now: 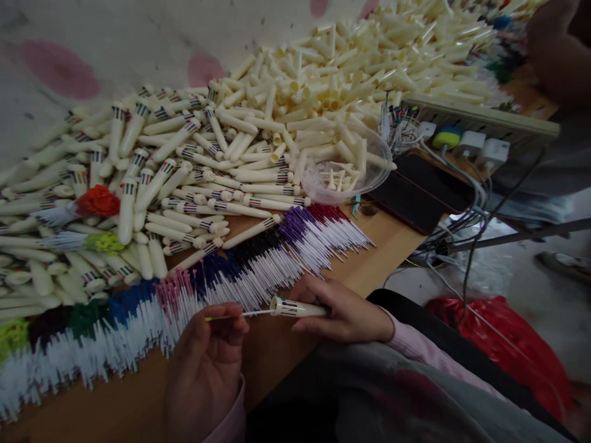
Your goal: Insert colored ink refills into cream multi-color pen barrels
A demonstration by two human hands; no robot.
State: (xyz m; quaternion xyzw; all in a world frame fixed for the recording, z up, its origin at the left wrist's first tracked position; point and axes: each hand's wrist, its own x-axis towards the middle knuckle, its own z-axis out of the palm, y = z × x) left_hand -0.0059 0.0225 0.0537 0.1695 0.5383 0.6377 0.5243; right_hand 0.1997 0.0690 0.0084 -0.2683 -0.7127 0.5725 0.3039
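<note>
My right hand [344, 311] is closed round a cream pen barrel [300, 307], its open end pointing left with coloured slots near the rim. Between the fingertips of my left hand [210, 357] is a thin white pen refill [256, 313] with a yellow end. The refill's white tip reaches the barrel's open end; whether it is inside I cannot tell. Just beyond both hands runs a long row of refills [231, 292], sorted by colour: green, blue, pink, black, purple and dark red among them.
Many cream pens [157, 184] lie heaped behind the row, with loose barrels [323, 80] farther back. A clear plastic bowl [369, 184] holds small cream parts. On the right are dark phones [410, 194], a power strip [480, 120] with cables, and a red bag [508, 344] below. Another person's arm [558, 55] shows top right.
</note>
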